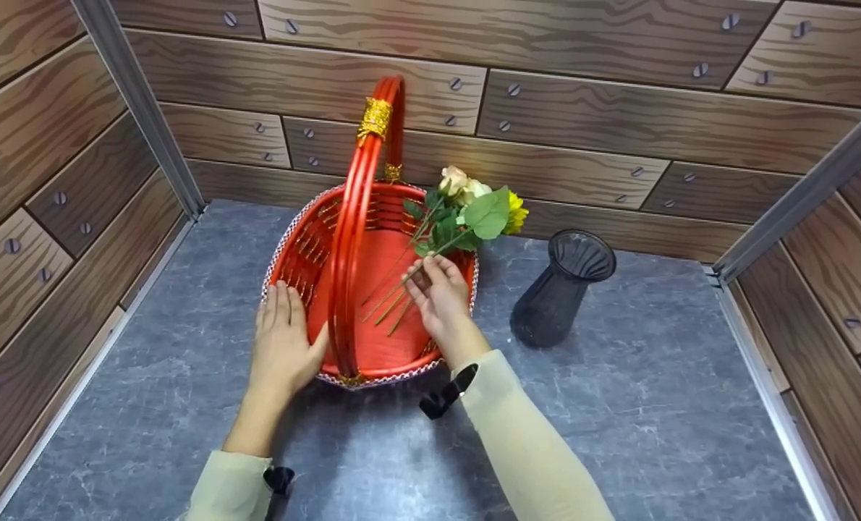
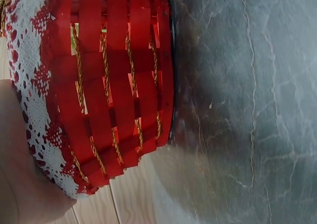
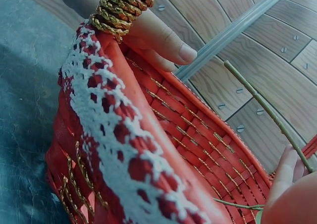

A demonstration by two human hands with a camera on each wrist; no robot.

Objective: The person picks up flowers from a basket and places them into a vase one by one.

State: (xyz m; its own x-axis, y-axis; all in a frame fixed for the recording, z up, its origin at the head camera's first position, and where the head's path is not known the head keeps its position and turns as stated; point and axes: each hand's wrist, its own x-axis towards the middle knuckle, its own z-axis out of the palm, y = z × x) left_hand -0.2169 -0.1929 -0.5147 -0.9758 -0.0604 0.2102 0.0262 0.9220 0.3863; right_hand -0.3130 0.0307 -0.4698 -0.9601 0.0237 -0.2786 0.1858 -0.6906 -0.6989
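A red woven basket [image 1: 394, 347] with a tall arched handle [image 1: 344, 268] stands in front of me, its rim edged with white lace [image 2: 37, 85]. My right hand [image 1: 441, 300] is over the basket's right side and pinches the stem of a flower [image 3: 265, 110]. Other thin stems run down past the fingers into the basket. Cream roses [image 1: 463, 184], a yellow flower [image 1: 515, 213] and green leaves [image 1: 487, 214] lean over the back right rim. On the left rim rests my left hand [image 1: 282, 347], fingers straight, thumb near the handle's front foot.
A dark ribbed glass vase [image 1: 553, 297] stands tilted-looking to the basket's right. Wood-patterned walls [image 1: 582, 123] with metal corner strips [image 1: 141, 108] close in the grey marbled tabletop [image 1: 662, 405] at the back and both sides.
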